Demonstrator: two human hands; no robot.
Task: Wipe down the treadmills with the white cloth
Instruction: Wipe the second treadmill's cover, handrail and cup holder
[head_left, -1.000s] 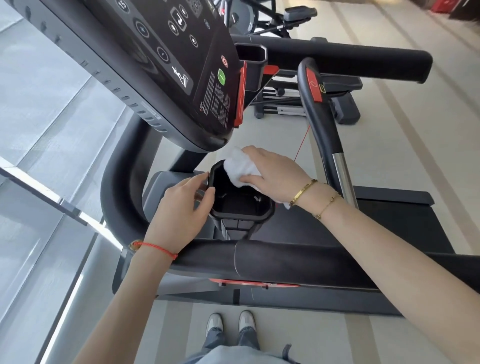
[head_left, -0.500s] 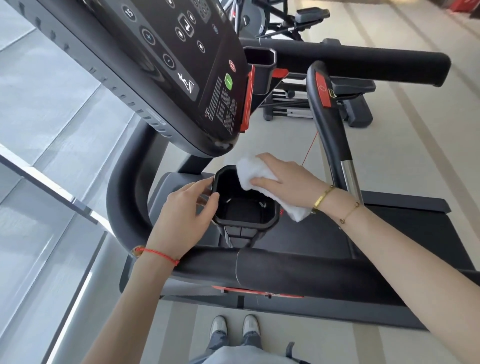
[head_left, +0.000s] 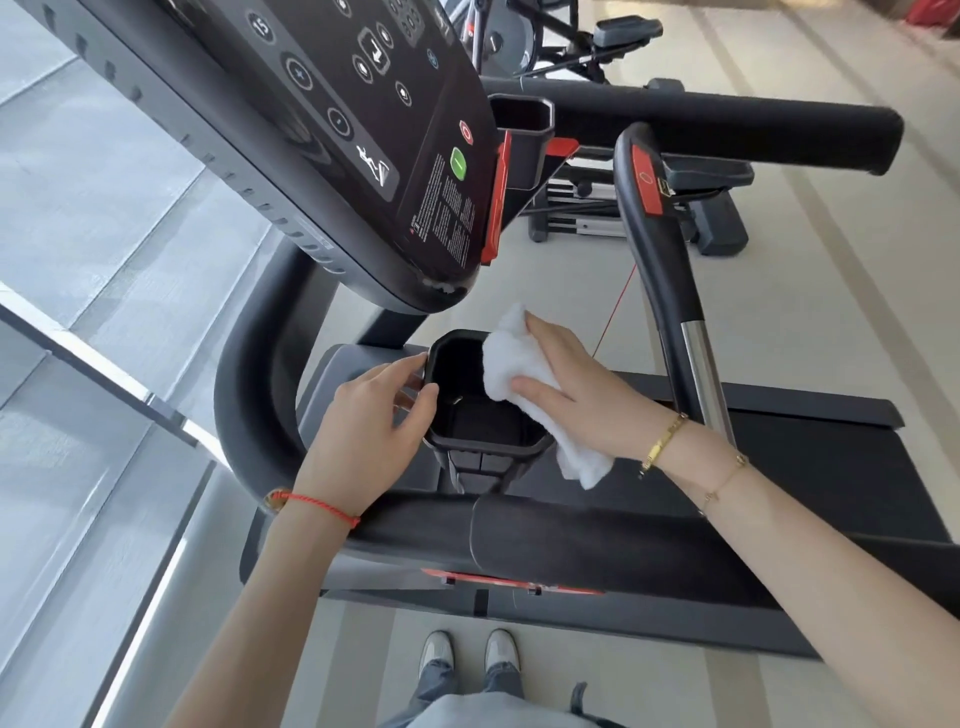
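Observation:
A black treadmill fills the view, its console tilted above a black cup holder. My right hand presses the white cloth against the cup holder's right rim, with the cloth's tail hanging below the wrist. My left hand grips the cup holder's left rim, thumb on the edge. The near padded handrail runs under both forearms. Most of the cup holder's inside is dark.
A curved upright grip with a red button and a chrome section rises right of my right hand. The far handrail crosses behind it. The belt deck lies right. A window wall runs along the left. Other gym machines stand beyond.
My right hand has slid the cloth from inside the cup holder's top left toward its right rim. My left hand has kept its hold on the left rim.

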